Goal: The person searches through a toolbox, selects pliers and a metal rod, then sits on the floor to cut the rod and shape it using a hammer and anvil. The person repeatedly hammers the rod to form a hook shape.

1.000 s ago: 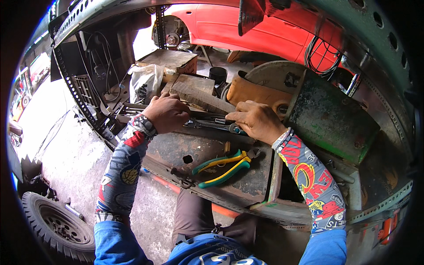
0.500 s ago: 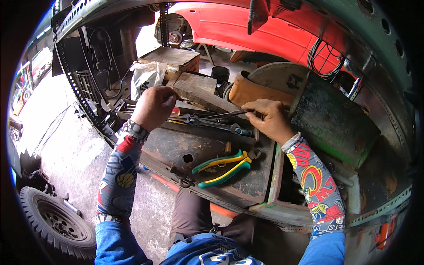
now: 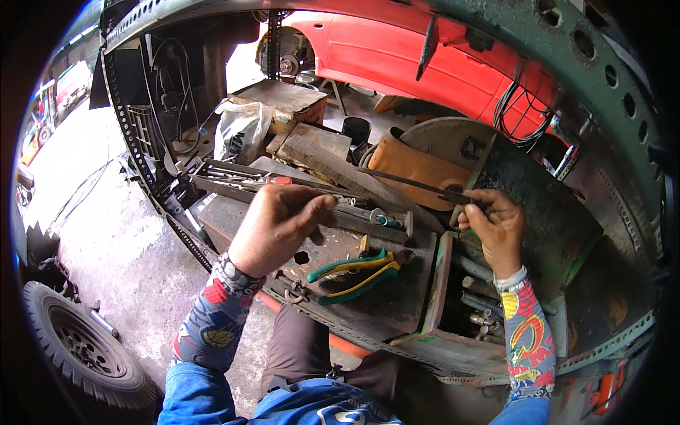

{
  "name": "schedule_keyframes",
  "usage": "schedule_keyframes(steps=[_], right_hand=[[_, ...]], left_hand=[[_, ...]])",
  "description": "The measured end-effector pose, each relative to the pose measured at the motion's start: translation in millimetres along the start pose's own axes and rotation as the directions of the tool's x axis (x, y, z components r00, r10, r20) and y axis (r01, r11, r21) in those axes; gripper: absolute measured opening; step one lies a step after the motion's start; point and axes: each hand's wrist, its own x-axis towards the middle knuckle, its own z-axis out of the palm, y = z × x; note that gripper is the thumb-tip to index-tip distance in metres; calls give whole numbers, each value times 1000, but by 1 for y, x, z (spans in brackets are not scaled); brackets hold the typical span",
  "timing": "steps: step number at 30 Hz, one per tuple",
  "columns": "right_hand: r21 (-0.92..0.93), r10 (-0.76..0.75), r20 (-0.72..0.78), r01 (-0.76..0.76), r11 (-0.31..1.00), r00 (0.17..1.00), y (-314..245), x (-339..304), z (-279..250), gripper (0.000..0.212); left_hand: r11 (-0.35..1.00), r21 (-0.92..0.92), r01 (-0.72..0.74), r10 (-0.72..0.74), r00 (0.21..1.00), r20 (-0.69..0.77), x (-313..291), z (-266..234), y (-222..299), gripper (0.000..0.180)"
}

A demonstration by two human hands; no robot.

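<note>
Okay, from my end of the feed: closest to me on the right there's an open compartment with metal sockets [image 3: 487,319] in it. Left of that, yellow-and-green pliers [image 3: 358,278] lie on the rusty metal top [image 3: 382,312], handles spread toward the left. My left hand [image 3: 283,230] hangs in front of the long tool tray [image 3: 347,221], fingers loosely curled, thumb near the index; can't tell if anything's in there. Over on the right, my right hand [image 3: 496,225] has a long thin dark tool [image 3: 453,197] pinched between thumb and fingers, raised and slanting toward far left. Past the tray sits a wooden plank [image 3: 322,161], then way back, a red car [image 3: 397,64].
</note>
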Motion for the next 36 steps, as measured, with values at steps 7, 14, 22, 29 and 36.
schedule_keyframes(steps=[7, 14, 22, 29, 36], right_hand=[[26, 51, 11, -52, 998, 999, -20, -35, 6, 16], [-46, 121, 89, -117, 992, 989, -40, -57, 17, 16], [28, 180, 245, -192, 981, 953, -70, -86, 65, 13], [-323, 114, 386, 18, 946, 915, -82, -76, 31, 18], [-484, 30, -71, -61, 873, 997, -68, -60, -63, 24]], left_hand=[[733, -679, 21, -70, 996, -45, -10, 37, 5, 36], [631, -772, -78, -16, 993, -114, -16, 44, 7, 32], [515, -837, -187, 166, 979, -116, -25, 63, 28, 32], [878, -476, -42, -20, 992, -125, -31, 17, 43, 36], [764, 622, -173, 108, 984, 142, -18, 19, 18, 23]])
